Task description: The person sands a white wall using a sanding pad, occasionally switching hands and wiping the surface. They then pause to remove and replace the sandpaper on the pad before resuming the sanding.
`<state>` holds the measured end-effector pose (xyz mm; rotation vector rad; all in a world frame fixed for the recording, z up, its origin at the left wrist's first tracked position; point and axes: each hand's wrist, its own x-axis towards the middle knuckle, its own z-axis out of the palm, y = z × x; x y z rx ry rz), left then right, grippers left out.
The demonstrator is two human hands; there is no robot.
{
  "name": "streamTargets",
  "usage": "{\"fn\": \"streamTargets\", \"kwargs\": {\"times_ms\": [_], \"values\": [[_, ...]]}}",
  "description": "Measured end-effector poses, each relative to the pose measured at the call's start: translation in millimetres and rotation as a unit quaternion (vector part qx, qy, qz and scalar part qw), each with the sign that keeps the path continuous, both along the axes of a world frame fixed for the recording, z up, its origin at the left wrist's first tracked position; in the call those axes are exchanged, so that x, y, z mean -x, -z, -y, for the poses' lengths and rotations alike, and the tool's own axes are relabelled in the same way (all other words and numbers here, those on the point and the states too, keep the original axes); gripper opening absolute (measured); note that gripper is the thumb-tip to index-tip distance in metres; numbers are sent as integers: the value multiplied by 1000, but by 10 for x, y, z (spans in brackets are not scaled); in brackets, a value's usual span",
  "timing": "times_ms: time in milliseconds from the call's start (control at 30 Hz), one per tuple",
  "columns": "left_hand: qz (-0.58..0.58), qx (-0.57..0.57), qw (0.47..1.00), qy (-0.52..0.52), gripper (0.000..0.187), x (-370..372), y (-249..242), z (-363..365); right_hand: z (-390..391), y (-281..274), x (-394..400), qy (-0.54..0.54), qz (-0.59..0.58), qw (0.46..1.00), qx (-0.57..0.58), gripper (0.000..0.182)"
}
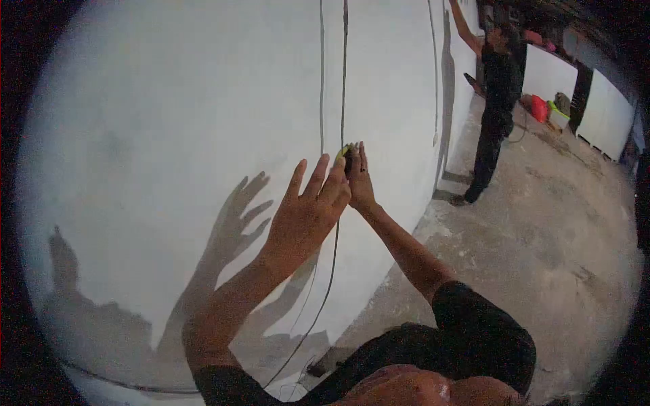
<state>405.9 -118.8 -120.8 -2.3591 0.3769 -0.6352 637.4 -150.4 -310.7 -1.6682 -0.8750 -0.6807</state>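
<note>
My left hand (308, 215) is raised in front of a white wall (162, 135), fingers apart, its index finger and thumb close beside my right hand. Between the fingers of my right hand (361, 184) is a small dark object with a yellow-green edge (348, 153). My left fingers partly cover this object, so its exact kind cannot be made out. A thin dark cord (344, 81) runs down from the top of the view to the object. Below my hands the cord (333, 271) continues toward the foot of the wall.
Another person (500, 95) in dark clothes stands farther along the wall with one arm raised. Rough concrete floor (514, 271) lies to the right. White panels (604, 114), a red item (538, 108) and a yellow-green container (558, 118) are behind. Shadows of my arms fall on the wall.
</note>
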Motion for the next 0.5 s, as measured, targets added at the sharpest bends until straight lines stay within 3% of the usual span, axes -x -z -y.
{"fn": "streamTargets", "kwargs": {"times_ms": [33, 133, 233, 300, 367, 400, 500], "values": [[-13, -4, 1000, -3, 31, -51, -79, -41, -17, -69, -132, -4, 6, 1000, -2, 72], [-19, -24, 1000, -7, 30, -317, 0, -260, -46, -115, -386, -21, -125, 988, -84, 77], [-16, -25, 1000, -6, 27, -325, -106, -344, -2, -171, -144, -3, -29, 999, -21, 76], [-11, -42, 999, -5, 27, -384, -185, -355, 107, -257, -177, -31, -37, 999, 7, 76], [-17, -58, 998, -3, 27, -405, -240, -352, 100, -362, -326, 58, 7, 998, 31, 71], [-21, -61, 998, -17, 26, -421, -280, -343, 68, -436, -384, 47, -59, 997, -1, 71], [-19, -62, 997, -36, 27, -562, -241, -432, -85, -335, -536, 47, -72, 996, -29, 71]]}}
